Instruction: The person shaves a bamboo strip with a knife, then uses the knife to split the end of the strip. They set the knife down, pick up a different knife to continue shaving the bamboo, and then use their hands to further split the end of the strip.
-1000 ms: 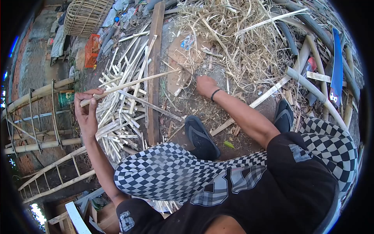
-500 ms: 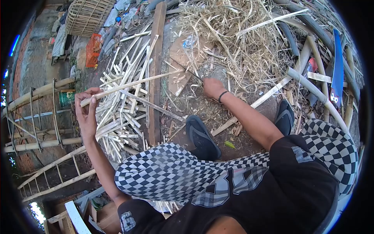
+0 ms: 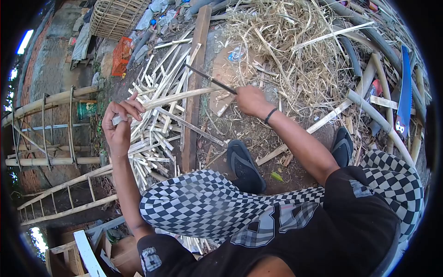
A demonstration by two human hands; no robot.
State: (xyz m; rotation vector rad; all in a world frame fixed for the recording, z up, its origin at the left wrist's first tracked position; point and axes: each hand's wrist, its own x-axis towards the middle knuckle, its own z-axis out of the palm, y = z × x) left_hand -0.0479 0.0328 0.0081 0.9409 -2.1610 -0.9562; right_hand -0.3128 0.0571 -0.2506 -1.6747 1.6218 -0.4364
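Note:
My left hand [image 3: 121, 120] is closed on one end of a pale bamboo strip [image 3: 184, 95], which slants up to the right. My right hand [image 3: 251, 100] is wrapped round the handle end of a thin dark knife [image 3: 210, 78]; its blade points up and left, crossing the strip near the strip's far end. The knife's handle is hidden in my fist. Under the strip, to the left of a long brown plank [image 3: 194, 92], lies a heap of cut pale sticks [image 3: 154, 134].
Curly shavings [image 3: 290, 51] are piled at the top centre. A blue saw [image 3: 404, 92] and bamboo poles [image 3: 380, 113] lie at the right. A wicker basket [image 3: 117, 18], an orange crate [image 3: 121, 56] and bamboo ladders [image 3: 69, 184] are at the left.
My left hand has turned and closed further round the strip. The knife has swung to a flatter slant, with my right hand slightly higher. The whole view has shifted a little.

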